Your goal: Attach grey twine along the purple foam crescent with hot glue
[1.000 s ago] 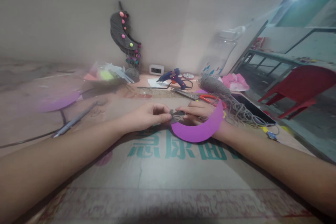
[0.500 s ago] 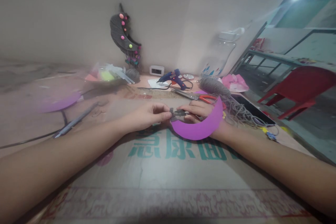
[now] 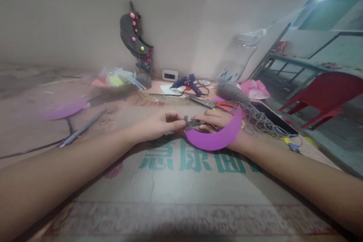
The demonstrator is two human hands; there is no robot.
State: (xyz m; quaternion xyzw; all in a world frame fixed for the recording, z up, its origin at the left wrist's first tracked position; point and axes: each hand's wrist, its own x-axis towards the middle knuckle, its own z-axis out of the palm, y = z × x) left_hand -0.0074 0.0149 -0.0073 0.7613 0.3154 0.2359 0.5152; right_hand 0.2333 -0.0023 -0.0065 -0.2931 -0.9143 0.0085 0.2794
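Observation:
A purple crescent-shaped cutout [image 3: 217, 138] stands on edge over a flattened cardboard sheet [image 3: 176, 181]. My right hand [image 3: 217, 120] is behind it, its fingers closed on the crescent's left tip, which is wrapped in grey yarn [image 3: 193, 123]. My left hand [image 3: 163, 123] pinches that same grey-wrapped tip from the left. Both hands meet at the middle of the view.
Behind the hands lie red-handled scissors [image 3: 215, 104], a blue glue gun [image 3: 187, 83], a skein of grey yarn [image 3: 244, 102] and a pink bag [image 3: 255, 89]. A finished grey crescent with pompoms [image 3: 134, 39] hangs on the wall. A purple disc [image 3: 64, 110] lies left, a red chair [image 3: 326, 94] stands right.
The purple crescent has tipped slightly, its right end rising a little. Both hands stay pinched at the grey-wrapped tip with only small finger movements.

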